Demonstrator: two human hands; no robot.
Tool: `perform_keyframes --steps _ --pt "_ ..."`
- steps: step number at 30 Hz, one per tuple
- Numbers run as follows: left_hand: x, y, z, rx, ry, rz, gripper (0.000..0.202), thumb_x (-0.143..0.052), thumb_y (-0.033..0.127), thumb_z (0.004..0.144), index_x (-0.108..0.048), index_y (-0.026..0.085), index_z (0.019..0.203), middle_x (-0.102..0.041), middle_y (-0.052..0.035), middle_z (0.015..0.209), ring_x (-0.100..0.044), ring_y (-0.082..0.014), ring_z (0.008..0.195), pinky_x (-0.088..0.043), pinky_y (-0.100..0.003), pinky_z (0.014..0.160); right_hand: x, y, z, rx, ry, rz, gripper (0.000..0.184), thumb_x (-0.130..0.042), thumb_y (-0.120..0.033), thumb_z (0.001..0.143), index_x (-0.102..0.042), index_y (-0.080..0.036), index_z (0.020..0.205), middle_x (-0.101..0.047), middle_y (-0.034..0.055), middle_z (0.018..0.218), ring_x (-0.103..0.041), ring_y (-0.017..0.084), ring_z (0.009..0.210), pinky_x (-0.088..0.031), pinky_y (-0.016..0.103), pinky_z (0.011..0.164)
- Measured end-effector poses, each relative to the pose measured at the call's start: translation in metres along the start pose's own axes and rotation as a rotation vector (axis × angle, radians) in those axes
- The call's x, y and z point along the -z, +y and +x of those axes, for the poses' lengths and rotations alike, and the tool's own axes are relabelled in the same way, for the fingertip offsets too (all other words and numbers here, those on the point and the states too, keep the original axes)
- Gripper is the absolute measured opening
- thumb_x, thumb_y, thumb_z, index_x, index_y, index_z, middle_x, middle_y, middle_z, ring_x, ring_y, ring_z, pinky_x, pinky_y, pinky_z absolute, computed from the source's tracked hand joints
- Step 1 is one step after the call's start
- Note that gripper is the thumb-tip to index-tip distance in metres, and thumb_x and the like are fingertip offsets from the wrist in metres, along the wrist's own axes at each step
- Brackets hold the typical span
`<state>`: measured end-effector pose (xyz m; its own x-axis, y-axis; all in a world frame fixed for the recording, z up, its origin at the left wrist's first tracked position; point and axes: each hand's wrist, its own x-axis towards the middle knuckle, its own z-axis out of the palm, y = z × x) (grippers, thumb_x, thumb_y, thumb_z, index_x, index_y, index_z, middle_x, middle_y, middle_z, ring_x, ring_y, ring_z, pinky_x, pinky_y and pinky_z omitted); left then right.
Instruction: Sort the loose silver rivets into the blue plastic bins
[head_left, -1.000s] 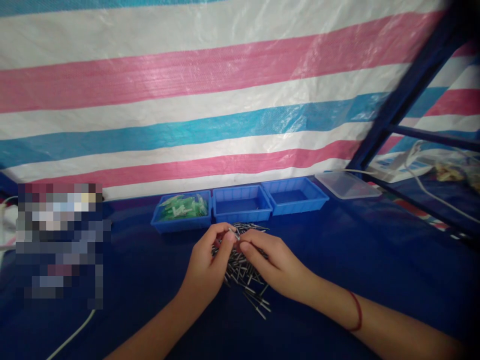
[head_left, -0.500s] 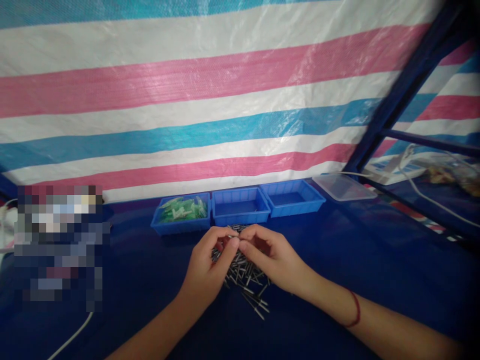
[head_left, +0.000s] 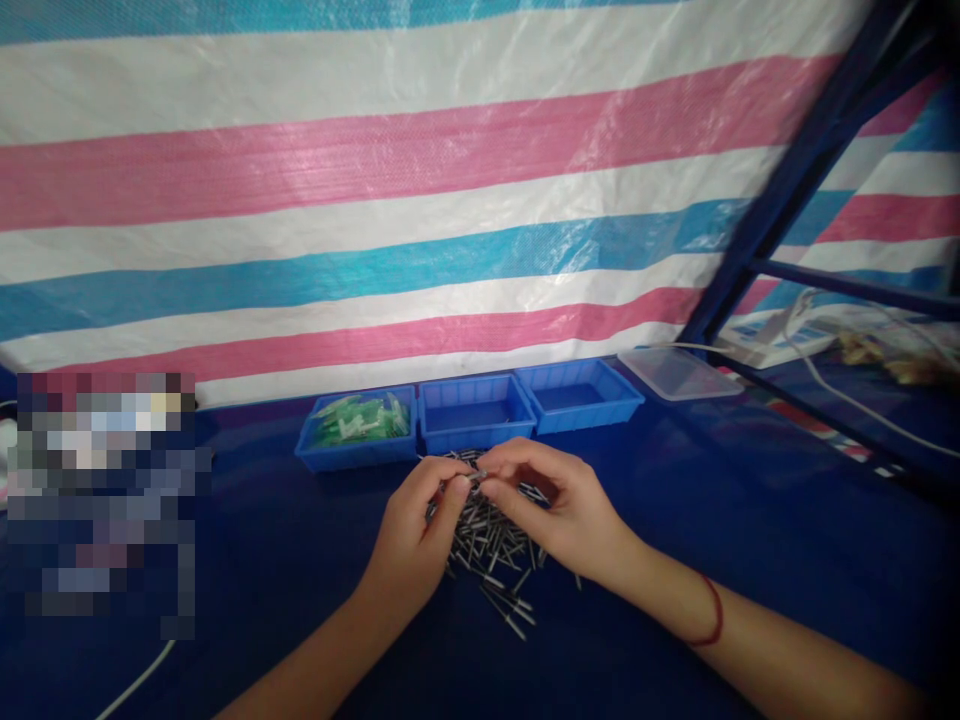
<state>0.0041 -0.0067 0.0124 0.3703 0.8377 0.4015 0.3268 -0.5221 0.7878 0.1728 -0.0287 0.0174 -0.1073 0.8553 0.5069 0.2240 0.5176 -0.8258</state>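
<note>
A heap of blind rivets (head_left: 487,545), silver and dark with thin stems, lies on the blue table in front of me. Over its far part my left hand (head_left: 420,515) pinches a small silver rivet (head_left: 475,477) between thumb and forefinger. From the other side, the thumb and fingers of my right hand (head_left: 566,500) close on the same rivet, their tips almost meeting the left ones. Fingers cover most of it. Several rivets lie loose at the heap's near edge.
Behind the heap stand a blue tray (head_left: 360,455) with green plastic pieces and two more blue trays, one in the middle (head_left: 480,437) and one at right (head_left: 589,410). A clear plastic lid (head_left: 679,375) lies beyond them. A blue metal frame (head_left: 780,190) rises at right.
My right fingers have lifted and opened slightly, so more of the held rivet shows between the hands. The view has shifted a little.
</note>
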Motion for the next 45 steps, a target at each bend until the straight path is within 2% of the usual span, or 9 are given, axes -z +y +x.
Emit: perform_keyframes --steps 4,9,11,15,20,25,29,38,45 --pt "-0.001 -0.003 -0.001 -0.043 0.015 0.064 0.016 -0.045 0.024 0.093 -0.059 0.02 0.099 -0.062 -0.003 0.094 -0.058 -0.0157 0.088 -0.043 -0.026 0.078 0.003 0.0 0.002 0.075 -0.017 -0.078 0.009 -0.058 -0.025 0.084 -0.063 -0.02 0.091 -0.063 0.002 0.077 -0.058 0.013 0.067 -0.049 0.026 0.06" --pt "-0.005 -0.012 0.0 -0.047 0.148 0.209 0.039 -0.048 0.022 0.09 -0.043 0.022 0.128 -0.057 -0.0066 0.111 -0.053 -0.0197 0.104 -0.041 -0.033 0.089 0.015 0.018 0.021 0.248 0.156 -0.364 0.007 -0.057 -0.021 0.085 -0.062 -0.021 0.09 -0.067 0.003 0.086 -0.061 0.017 0.081 -0.047 0.033 0.076" --pt "-0.005 -0.015 0.002 -0.061 0.102 0.253 0.036 -0.048 0.022 0.09 -0.047 0.021 0.125 -0.058 -0.0069 0.11 -0.052 -0.0205 0.105 -0.04 -0.035 0.092 0.021 0.031 0.031 0.282 0.173 -0.546 0.011 -0.055 -0.02 0.086 -0.063 -0.021 0.093 -0.068 0.0043 0.091 -0.06 0.02 0.09 -0.044 0.038 0.083" --pt "-0.003 -0.017 0.005 -0.08 -0.038 0.356 0.027 -0.048 0.014 0.085 -0.06 0.021 0.108 -0.06 -0.0059 0.107 -0.05 -0.0226 0.104 -0.038 -0.039 0.09 0.027 0.046 0.038 0.255 0.074 -0.795 0.021 -0.055 -0.02 0.084 -0.064 -0.021 0.103 -0.068 0.0073 0.1 -0.056 0.026 0.101 -0.041 0.042 0.084" --pt "0.003 -0.008 0.005 -0.145 -0.233 0.438 0.026 -0.047 0.002 0.074 -0.061 0.021 0.084 -0.063 -0.001 0.09 -0.051 -0.0197 0.091 -0.036 -0.035 0.081 0.026 0.04 0.026 0.198 0.028 -0.706 0.022 -0.055 -0.021 0.084 -0.062 -0.02 0.105 -0.067 0.0058 0.098 -0.055 0.024 0.098 -0.042 0.04 0.085" --pt "0.005 0.004 0.001 -0.243 -0.393 0.566 0.008 -0.056 0.018 0.078 -0.061 0.021 0.083 -0.06 -0.0014 0.088 -0.049 -0.0203 0.088 -0.032 -0.035 0.076 0.02 0.032 0.019 0.177 -0.038 -0.576 0.02 -0.055 -0.018 0.083 -0.061 -0.02 0.102 -0.067 0.0045 0.092 -0.057 0.021 0.091 -0.044 0.038 0.082" --pt "0.003 0.004 -0.002 -0.323 -0.468 0.613 0.014 -0.06 0.035 0.082 -0.063 0.023 0.088 -0.06 -0.0011 0.091 -0.049 -0.0206 0.09 -0.03 -0.035 0.077 0.014 0.026 0.015 0.2 -0.094 -0.538 0.019 -0.054 -0.017 0.084 -0.061 -0.019 0.102 -0.067 0.0052 0.093 -0.057 0.021 0.09 -0.044 0.038 0.083" --pt "-0.003 0.002 -0.005 -0.405 -0.461 0.703 0.017 -0.056 0.032 0.088 -0.063 0.031 0.103 -0.062 -0.001 0.1 -0.049 -0.021 0.097 -0.027 -0.035 0.079 0.01 0.017 0.011 0.224 -0.171 -0.525 0.021 -0.053 -0.015 0.084 -0.061 -0.019 0.102 -0.068 0.0048 0.095 -0.057 0.02 0.09 -0.044 0.038 0.084" --pt "-0.008 -0.004 -0.005 -0.569 -0.384 0.749 0.012 -0.056 0.024 0.089 -0.065 0.028 0.083 -0.059 0.003 0.08 -0.049 -0.0149 0.08 -0.025 -0.033 0.073 0.009 0.02 0.011 0.222 -0.142 -0.531 0.02 -0.053 -0.014 0.084 -0.061 -0.019 0.101 -0.068 0.0038 0.093 -0.058 0.019 0.089 -0.044 0.036 0.084"
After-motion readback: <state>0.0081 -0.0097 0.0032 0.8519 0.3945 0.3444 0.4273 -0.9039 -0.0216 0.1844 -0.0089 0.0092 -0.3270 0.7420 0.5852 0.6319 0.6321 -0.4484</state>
